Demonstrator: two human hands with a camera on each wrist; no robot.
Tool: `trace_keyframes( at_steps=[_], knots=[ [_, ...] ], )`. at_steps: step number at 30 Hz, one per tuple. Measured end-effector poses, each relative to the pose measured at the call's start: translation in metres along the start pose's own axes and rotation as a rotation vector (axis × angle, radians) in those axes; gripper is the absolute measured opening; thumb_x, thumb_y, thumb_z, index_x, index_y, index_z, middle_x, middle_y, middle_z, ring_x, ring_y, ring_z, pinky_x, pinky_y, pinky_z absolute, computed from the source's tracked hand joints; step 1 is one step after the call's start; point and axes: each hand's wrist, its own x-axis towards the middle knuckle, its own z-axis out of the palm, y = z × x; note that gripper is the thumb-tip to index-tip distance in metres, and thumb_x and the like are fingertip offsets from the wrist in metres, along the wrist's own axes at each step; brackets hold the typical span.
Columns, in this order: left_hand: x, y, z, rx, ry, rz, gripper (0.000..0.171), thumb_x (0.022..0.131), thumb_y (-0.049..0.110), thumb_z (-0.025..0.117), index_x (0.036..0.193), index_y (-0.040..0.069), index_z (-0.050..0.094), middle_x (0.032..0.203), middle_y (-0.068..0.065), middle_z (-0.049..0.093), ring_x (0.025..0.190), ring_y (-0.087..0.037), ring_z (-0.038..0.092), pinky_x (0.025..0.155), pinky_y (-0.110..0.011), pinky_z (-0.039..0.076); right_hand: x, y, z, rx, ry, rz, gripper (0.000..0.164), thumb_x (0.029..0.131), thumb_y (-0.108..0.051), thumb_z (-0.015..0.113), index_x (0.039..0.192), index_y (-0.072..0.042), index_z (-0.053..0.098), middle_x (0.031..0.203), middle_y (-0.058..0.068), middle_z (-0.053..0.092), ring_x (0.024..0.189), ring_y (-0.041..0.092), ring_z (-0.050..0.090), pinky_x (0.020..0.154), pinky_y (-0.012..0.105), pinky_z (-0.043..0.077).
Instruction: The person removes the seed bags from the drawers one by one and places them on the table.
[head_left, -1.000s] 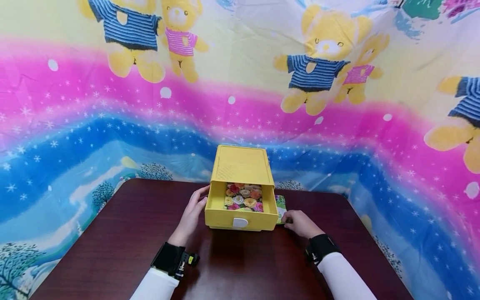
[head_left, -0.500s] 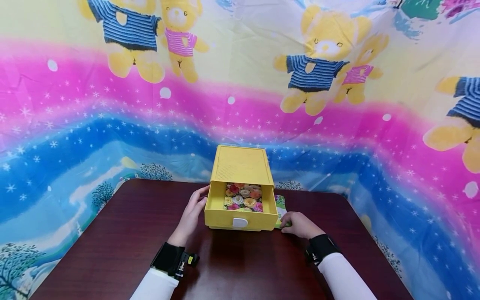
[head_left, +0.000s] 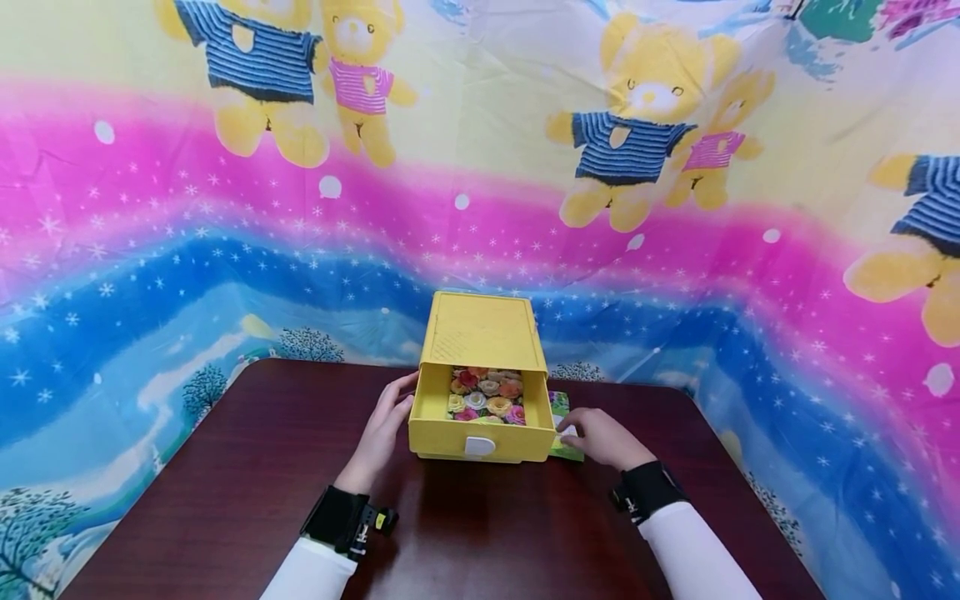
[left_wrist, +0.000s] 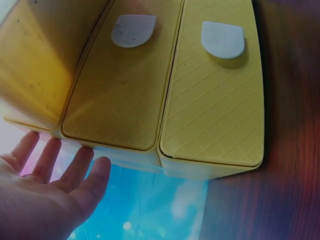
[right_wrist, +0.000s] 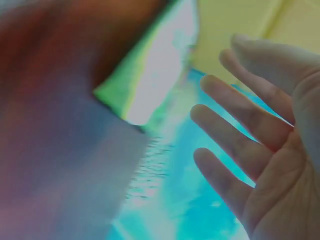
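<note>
A yellow drawer cabinet [head_left: 484, 329] stands on the table with its top drawer [head_left: 442, 440] pulled out. Inside lies a flat piece printed with colourful roses [head_left: 487, 396]. My left hand [head_left: 381, 433] rests its straight fingertips along the cabinet's left side; the left wrist view shows these fingers [left_wrist: 80, 165] beside the yellow wall. Right of the drawer, a flat green-and-white booklet-like piece [head_left: 567, 451] lies on the table. My right hand [head_left: 609, 437] hovers over it, and in the right wrist view its fingers [right_wrist: 225, 135] are spread and apart from the piece.
Two closed lower drawers with white tab handles [left_wrist: 222, 40] sit below the pulled-out one. The dark red-brown tabletop [head_left: 480, 542] extends around the cabinet. Behind it hangs a printed cloth [head_left: 300, 217] with bears and snowflakes.
My right hand has let go of the green-and-white piece and lifted slightly; more of that piece shows, shifted a little nearer. The left hand and drawer have not moved.
</note>
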Motion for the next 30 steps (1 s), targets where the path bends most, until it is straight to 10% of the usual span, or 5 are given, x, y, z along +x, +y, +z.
trace_keyframes(
  at_steps=[16, 30],
  knots=[
    [0.0, 0.001, -0.001, 0.009, 0.009, 0.021, 0.048, 0.11, 0.024, 0.039, 0.154, 0.007, 0.04, 0.157, -0.016, 0.035, 0.14, -0.037, 0.038, 0.111, -0.055, 0.033, -0.014, -0.09, -0.093, -0.116, 0.428, -0.298, 0.015, 0.093, -0.02, 0.076, 0.107, -0.015, 0.077, 0.102, -0.002, 0.071, 0.089, 0.013, 0.066, 0.075, 0.033, 0.06],
    [0.0, 0.001, 0.0, -0.001, 0.005, 0.001, 0.048, 0.11, 0.026, 0.039, 0.155, 0.007, 0.039, 0.158, -0.016, 0.034, 0.141, -0.037, 0.038, 0.112, -0.055, 0.034, -0.012, -0.139, -0.105, 0.021, 0.024, -0.514, 0.024, 0.087, -0.014, 0.081, 0.11, -0.017, 0.077, 0.104, 0.0, 0.073, 0.094, 0.01, 0.066, 0.077, 0.023, 0.058]
  ],
)
